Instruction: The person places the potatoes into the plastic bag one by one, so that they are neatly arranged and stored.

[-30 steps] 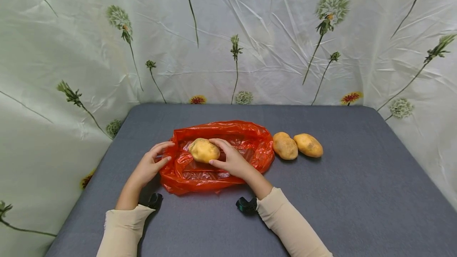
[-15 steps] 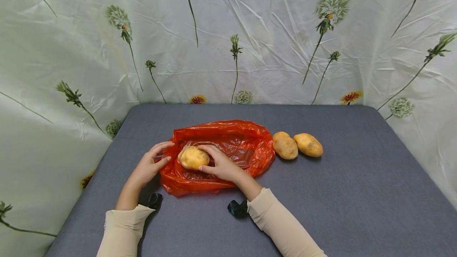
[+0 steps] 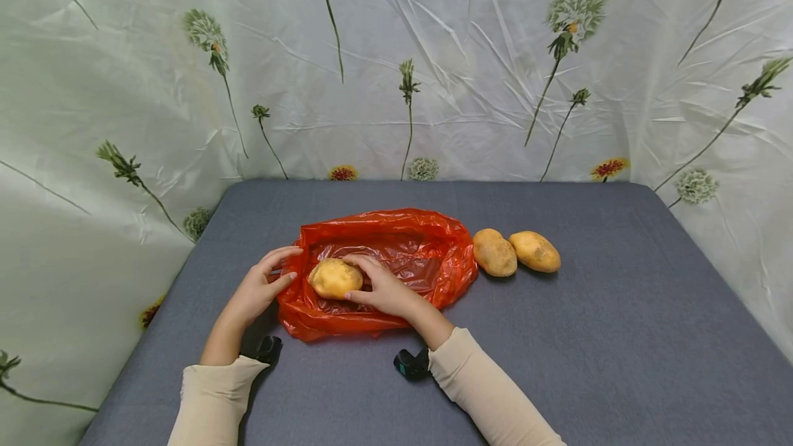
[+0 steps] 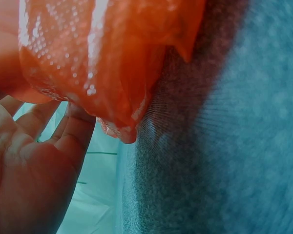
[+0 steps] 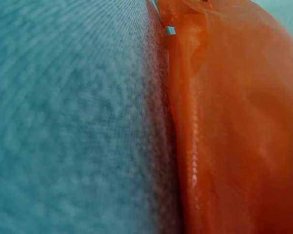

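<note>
A red plastic bag (image 3: 384,322) lies spread open on the table, its rim forming a wide ring. In the head view my right hand (image 3: 387,291) reaches over the near rim and grips a yellow-brown potato (image 3: 334,279) between thumb and fingers, low inside the bag's left end. My left hand (image 3: 257,288) touches the bag's left side with relaxed, spread fingers; in the left wrist view the red film (image 4: 93,63) hangs in front of their tips. The right wrist view shows only the bag's outer side (image 5: 234,126); the right hand and potato are hidden there.
Two more potatoes lie side by side on the table: one (image 3: 495,253) against the bag's right end, the other (image 3: 535,252) just right of it. Grey cloth covers the table (image 3: 607,336). A flower-printed curtain (image 3: 471,102) hangs behind and on both sides.
My right hand has moved the potato left and down into the bag's left end, mostly during the first half second. The left hand stays where it was.
</note>
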